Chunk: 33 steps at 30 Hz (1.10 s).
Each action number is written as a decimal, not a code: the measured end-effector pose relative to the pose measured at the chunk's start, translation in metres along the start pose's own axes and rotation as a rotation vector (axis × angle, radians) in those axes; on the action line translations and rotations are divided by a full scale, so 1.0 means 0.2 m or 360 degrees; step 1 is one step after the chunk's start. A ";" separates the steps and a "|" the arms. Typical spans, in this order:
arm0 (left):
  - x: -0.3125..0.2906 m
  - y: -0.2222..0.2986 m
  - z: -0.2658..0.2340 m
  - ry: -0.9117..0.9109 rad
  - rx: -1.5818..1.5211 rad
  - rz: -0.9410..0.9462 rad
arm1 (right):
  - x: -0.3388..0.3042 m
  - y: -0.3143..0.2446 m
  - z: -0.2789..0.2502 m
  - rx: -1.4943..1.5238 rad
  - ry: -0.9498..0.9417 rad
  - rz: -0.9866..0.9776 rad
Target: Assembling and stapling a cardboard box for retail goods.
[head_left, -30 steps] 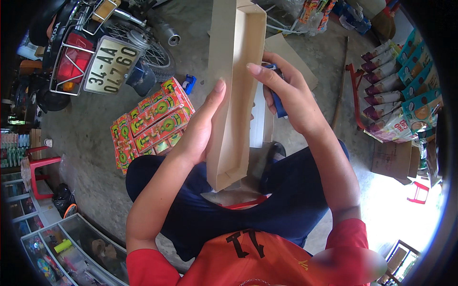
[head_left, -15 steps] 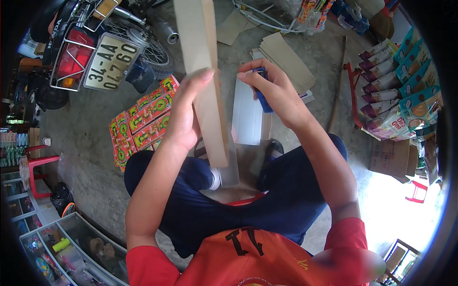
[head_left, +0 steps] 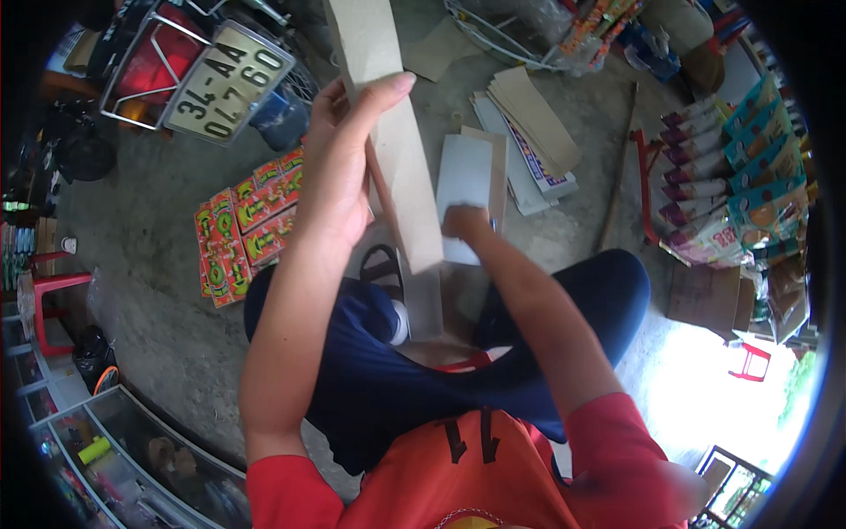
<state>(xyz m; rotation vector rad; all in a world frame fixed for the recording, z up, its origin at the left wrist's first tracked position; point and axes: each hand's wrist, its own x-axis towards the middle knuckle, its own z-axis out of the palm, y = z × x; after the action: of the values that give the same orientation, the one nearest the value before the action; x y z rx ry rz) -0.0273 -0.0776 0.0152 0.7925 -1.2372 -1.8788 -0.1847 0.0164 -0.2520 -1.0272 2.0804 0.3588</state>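
Note:
My left hand (head_left: 348, 167) is closed around a long, narrow strip of folded tan cardboard (head_left: 397, 159), its thumb lying across the near face. The strip stands tilted in front of me, lower end above my knees. My right hand (head_left: 467, 225) is down over a pale grey-white sheet (head_left: 463, 172) on the floor, with its fingers curled and mostly hidden. Only a sliver of something dark blue shows beside it. Between my feet lies another pale strip (head_left: 425, 309), near my sandal (head_left: 381, 269).
Stacked cardboard pieces (head_left: 538, 123) lie ahead on the right. Red and green printed packs (head_left: 251, 212) lie on the left, below a parked motorbike (head_left: 167, 62). A rack of hanging snack bags (head_left: 731, 176) and a stick (head_left: 621, 167) are to the right; a glass display case (head_left: 132, 441) is lower left.
My right hand, which held a blue hand tool up beside the cardboard, has dropped toward the floor sheet. My left hand has raised and turned the cardboard strip slightly.

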 end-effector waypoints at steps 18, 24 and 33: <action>0.02 0.02 0.02 -0.0043 -0.0205 -0.0185 | 0.20 0.17 0.87 0.0282 -0.0098 0.0179; 0.04 -0.03 0.03 0.0038 -0.0016 -0.0182 | 0.22 0.08 0.87 0.0352 -0.0181 0.0055; 0.07 -0.12 0.01 -0.0045 0.0091 -0.0188 | 0.25 0.00 0.80 0.0307 0.0097 -0.0203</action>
<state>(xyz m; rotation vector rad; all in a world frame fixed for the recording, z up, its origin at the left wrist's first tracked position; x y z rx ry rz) -0.0435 -0.0824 -0.0076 0.8895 -1.2920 -1.9623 -0.1208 0.0761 -0.3947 -1.0584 2.0454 0.0613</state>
